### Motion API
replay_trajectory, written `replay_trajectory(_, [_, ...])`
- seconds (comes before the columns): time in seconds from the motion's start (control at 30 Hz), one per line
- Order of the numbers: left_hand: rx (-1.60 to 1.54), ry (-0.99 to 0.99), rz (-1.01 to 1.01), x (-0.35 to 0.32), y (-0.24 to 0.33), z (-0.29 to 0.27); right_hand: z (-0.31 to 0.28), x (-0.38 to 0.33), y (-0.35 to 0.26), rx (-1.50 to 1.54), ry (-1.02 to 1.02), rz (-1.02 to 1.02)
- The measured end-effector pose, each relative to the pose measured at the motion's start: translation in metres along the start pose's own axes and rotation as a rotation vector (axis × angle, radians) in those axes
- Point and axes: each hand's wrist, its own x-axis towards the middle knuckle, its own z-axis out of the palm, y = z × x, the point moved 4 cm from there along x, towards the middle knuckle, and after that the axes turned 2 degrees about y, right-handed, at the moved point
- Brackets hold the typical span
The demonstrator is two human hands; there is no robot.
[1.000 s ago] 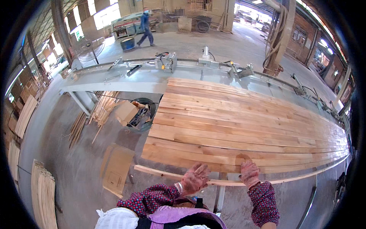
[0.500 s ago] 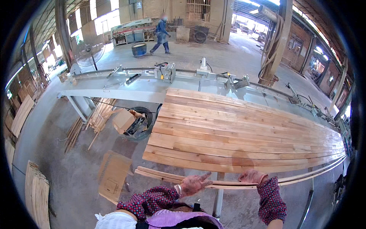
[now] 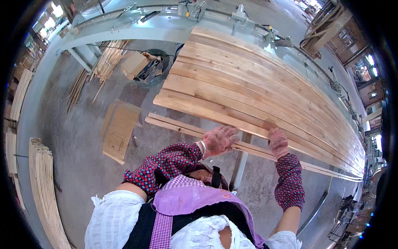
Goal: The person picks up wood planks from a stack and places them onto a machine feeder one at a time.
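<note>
In front of me lies a broad row of wooden planks [image 3: 248, 87], side by side. My right hand [image 3: 277, 141], in a stained work glove, is closed over the edge of the front plank [image 3: 199, 111]. My left hand [image 3: 219, 140], gloved too, is beside that plank's near edge, fingers stretched to the right; whether they press on it I cannot tell. Below the planks, two narrow wooden strips [image 3: 174, 125] run from left to right, passing under my left hand. Patterned sleeves cover both forearms.
A grey metal machine bench [image 3: 124, 34] with clamps stands behind the planks. On the floor at left are a flattened cardboard piece [image 3: 120, 132], a tub [image 3: 159, 76] holding a box, and loose sticks [image 3: 105, 68]. Stacked boards [image 3: 43, 182] stand far left. A metal support [image 3: 241, 166] rises near my left hand.
The view has tilted down. My right hand has moved from the narrow strips to the front plank's edge. My left hand has moved toward the planks. The walking person is out of view.
</note>
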Motion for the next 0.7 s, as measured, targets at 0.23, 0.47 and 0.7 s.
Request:
replay_trajectory(0.23, [0.222,0.303,0.02,-0.012,0.002,-0.013,-0.05,0.01,0.005,0.549,-0.713,0.105])
replay_trajectory(0.47, [-0.086,-0.274,-0.276,0.002,-0.003,-0.029,-0.043,0.039,0.007,0.547,-0.243,0.12])
replay_trajectory(0.7, [0.172,0.027,-0.085,-0.003,0.001,-0.023,-0.01,0.042,-0.019,-0.076,-0.011,-0.052])
